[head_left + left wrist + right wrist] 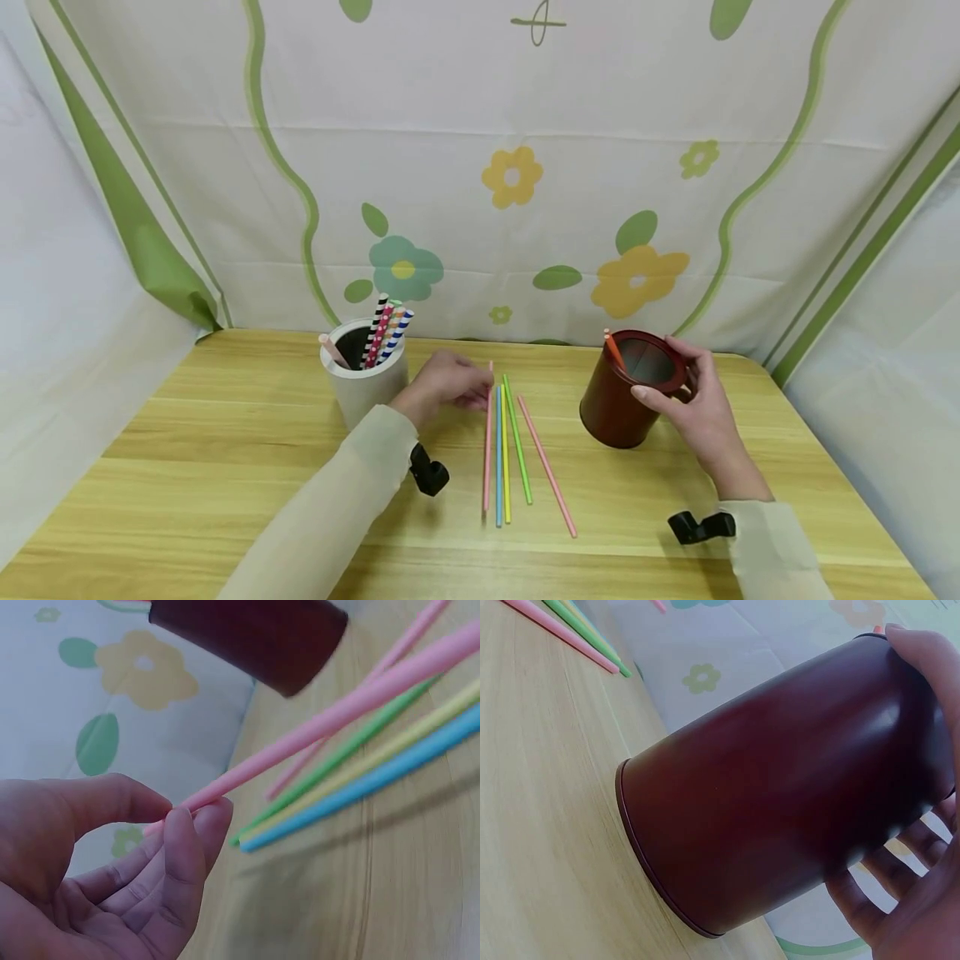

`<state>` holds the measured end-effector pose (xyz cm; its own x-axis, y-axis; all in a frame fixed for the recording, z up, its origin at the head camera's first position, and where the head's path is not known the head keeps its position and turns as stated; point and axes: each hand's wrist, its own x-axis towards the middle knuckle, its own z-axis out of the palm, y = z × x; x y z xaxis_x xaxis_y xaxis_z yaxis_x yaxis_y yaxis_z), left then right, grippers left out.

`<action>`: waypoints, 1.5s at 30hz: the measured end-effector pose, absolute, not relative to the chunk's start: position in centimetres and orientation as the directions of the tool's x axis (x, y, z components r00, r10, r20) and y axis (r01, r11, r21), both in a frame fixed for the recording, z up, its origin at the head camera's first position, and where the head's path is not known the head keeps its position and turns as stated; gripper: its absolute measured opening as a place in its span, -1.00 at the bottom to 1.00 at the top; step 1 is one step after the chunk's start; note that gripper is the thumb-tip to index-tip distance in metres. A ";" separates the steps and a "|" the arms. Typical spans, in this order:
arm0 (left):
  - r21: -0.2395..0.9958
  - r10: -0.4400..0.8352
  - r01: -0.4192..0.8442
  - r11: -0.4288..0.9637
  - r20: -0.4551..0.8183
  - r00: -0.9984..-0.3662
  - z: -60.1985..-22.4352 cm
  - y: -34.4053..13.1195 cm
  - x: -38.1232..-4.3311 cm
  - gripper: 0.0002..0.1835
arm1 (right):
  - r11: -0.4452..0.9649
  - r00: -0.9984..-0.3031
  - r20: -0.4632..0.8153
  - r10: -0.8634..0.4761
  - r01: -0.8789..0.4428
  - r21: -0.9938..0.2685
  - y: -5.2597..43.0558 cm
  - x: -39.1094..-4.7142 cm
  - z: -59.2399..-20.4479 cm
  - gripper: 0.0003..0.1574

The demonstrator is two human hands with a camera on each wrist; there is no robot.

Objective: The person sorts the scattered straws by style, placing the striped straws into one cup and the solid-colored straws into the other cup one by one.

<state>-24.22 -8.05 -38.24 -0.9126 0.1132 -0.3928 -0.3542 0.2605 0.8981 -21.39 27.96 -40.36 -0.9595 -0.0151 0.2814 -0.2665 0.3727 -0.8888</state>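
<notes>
In the head view my left hand (450,382) pinches a pink straw (487,462) near its far end. The left wrist view shows thumb and fingertips closed on that straw (315,735), which slants above the others. Beside it on the table lie a blue straw (498,467), a yellow straw (506,467), a green straw (517,442) and a second pink straw (549,471). My right hand (705,408) grips a dark red cylindrical cup (611,408) from the right, thumb at the rim. Inside leans an orange straw (615,350); the cup's bottom is hidden.
A white cylindrical cup (360,392) stands left of my left hand, with several patterned paper straws (384,333) and a pale pink straw (333,352) in it. The wooden table (187,450) ends at a flower-printed cloth (442,183) at the back.
</notes>
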 end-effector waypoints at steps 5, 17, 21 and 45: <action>0.925 0.192 -0.331 0.188 -0.365 -0.911 -37.3 -7.6 -23.9 -0.81 | 0.372 -0.960 0.278 -0.016 -0.264 -0.890 28.0 -21.3 -40.3 0.05; 0.964 0.251 -0.263 0.041 -0.265 -0.931 -34.4 -6.3 -23.0 -0.70 | 0.396 -0.963 0.268 -0.015 -0.252 -0.883 28.2 -21.4 -40.1 0.06; 0.965 0.243 -0.261 0.007 -0.255 -0.936 -34.0 -6.2 -22.9 -0.68 | 0.413 -0.967 0.256 -0.018 -0.240 -0.879 28.4 -21.3 -39.8 0.07; 0.943 0.254 -0.159 -0.291 -0.084 -0.964 -28.0 -8.1 -21.3 -0.96 | 0.398 -0.966 0.256 -0.027 -0.246 -0.884 28.2 -21.2 -39.5 0.06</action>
<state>-21.32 -8.11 -28.02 -0.9636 0.2536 -0.0843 -0.1592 -0.2912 0.9433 -21.22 28.16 -39.46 -0.9662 -0.0275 0.2564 -0.2459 0.3977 -0.8840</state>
